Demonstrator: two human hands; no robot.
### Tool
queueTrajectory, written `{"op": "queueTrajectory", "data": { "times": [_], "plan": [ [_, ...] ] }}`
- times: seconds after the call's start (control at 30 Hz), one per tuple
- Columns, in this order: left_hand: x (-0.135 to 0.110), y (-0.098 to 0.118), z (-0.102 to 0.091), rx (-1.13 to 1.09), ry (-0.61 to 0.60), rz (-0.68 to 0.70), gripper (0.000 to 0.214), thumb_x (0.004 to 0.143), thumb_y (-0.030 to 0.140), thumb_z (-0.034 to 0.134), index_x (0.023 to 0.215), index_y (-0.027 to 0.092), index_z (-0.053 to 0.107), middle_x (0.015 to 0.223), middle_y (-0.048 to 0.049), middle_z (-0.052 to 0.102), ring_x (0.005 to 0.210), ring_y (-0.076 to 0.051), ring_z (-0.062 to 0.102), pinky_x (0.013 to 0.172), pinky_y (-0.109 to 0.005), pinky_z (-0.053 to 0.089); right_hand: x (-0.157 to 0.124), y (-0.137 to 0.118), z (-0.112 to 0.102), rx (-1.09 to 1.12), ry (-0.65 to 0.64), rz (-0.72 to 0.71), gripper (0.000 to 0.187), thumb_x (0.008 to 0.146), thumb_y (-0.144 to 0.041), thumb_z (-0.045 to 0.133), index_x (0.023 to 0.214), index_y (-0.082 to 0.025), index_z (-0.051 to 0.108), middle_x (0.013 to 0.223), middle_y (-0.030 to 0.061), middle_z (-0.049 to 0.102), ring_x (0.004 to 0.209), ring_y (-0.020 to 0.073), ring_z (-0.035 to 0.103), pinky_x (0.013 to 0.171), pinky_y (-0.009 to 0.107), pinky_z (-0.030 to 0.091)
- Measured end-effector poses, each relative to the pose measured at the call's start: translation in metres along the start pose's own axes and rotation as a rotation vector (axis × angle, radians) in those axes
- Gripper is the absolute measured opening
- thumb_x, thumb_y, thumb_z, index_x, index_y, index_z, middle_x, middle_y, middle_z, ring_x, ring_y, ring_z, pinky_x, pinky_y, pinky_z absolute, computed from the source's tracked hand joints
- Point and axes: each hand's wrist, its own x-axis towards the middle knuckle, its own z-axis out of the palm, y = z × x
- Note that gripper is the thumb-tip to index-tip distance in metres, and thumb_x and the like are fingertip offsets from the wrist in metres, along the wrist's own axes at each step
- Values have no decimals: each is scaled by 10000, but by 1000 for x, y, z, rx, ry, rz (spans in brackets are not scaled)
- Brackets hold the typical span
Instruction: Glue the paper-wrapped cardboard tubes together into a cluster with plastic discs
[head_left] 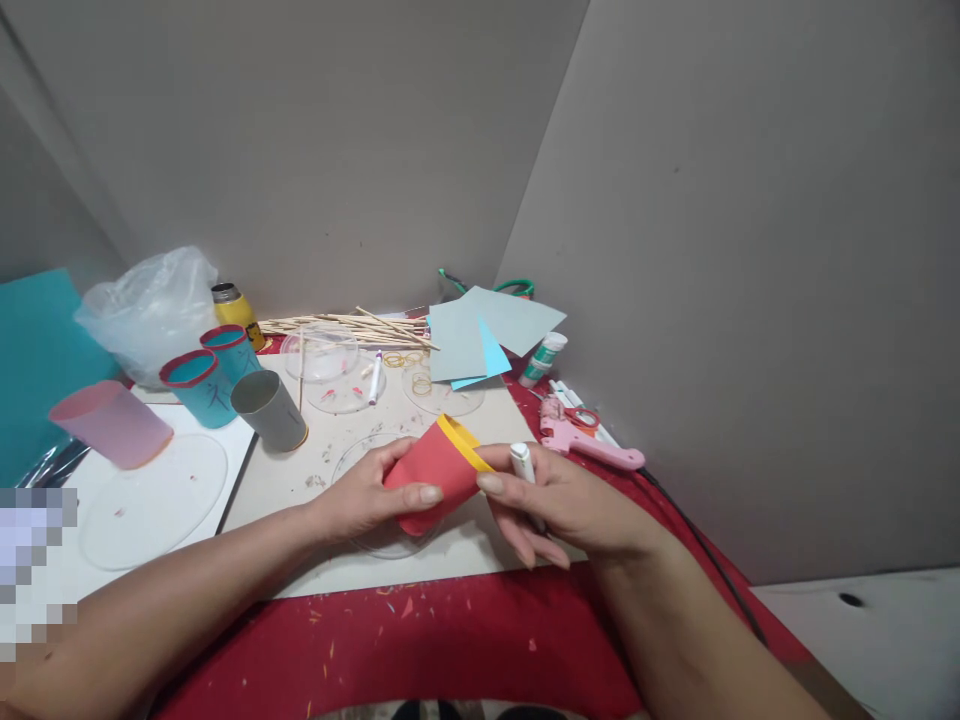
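one tilted red cylinder [435,465] | yellow rim [460,441] | left fingers [411,498] clasping it | right fingers [511,489] pinching rim

Left hand [369,493] clasps (thumb [420,497] extended); right hand [574,500] pinches.

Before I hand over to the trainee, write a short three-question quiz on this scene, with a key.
1. Multiple choice: what colour is the band at the rim of the red paper cylinder in the left hand?
(a) green
(b) yellow
(c) purple

2. True or false: the right hand holds a white pen.

3. Count: how many blue cylinders stand near the grey cylinder?

Key:
1. (b) yellow
2. True
3. Two
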Motion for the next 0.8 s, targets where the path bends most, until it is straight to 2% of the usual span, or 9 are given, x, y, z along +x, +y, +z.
{"op": "queueTrajectory", "data": {
  "times": [0.1,0.27,0.33,0.47,0.6,0.7,0.8],
  "plan": [
    [-1,2,-1,154,27,44,612,788,529,777,1243,149,624,1121,-120,656,935,-232,587,816,-329,467,1,1,-1,-38,-1,8,482,937,-588,594,1055,-123,640,482,-27,656,279,52,412,314,151,272],
    [-1,2,-1,25,-236,10,675,807,526,769,1359,190,572,1268,-132,637,1062,-261,602,892,-357,465,1,-1,-2,-28,-22,18,416,917,-563,636,895,-148,620,476,-32,648,279,40,399,311,147,258],
    [-2,1,0,9,-261,2,729,783,496,802,1391,197,532,1328,-142,615,1122,-277,593,939,-381,463,1,-2,-2,-19,-44,26,433,903,-584,642,864,-155,604,475,-30,646,277,39,393,308,149,255],
    [-7,1,5,143,-162,15,920,704,436,876,1469,215,416,1414,-145,560,1254,-321,535,1051,-442,434,1,-3,-1,-24,-36,48,473,887,-629,637,897,-158,594,472,-36,641,282,42,393,314,149,257],
    [-10,-1,7,371,-39,45,1168,663,394,895,1589,240,200,1491,-168,489,1305,-361,522,1103,-527,416,1,-1,0,-96,-109,115,529,881,-674,614,923,-146,617,460,-39,624,289,47,397,314,148,272],
    [-8,-7,3,589,43,205,1132,693,364,869,1594,264,191,1586,-178,369,1423,-387,413,1175,-577,338,1,2,0,-133,-151,125,556,906,-693,555,941,-143,633,434,-48,596,285,52,386,319,153,276],
    [-5,-15,-1,758,70,405,1076,730,364,848,1585,293,198,1587,-175,347,1454,-379,372,1186,-593,335,1,4,-1,-93,-149,131,613,894,-725,540,1093,-149,609,459,-53,617,280,59,387,316,159,258]
  ]
}}
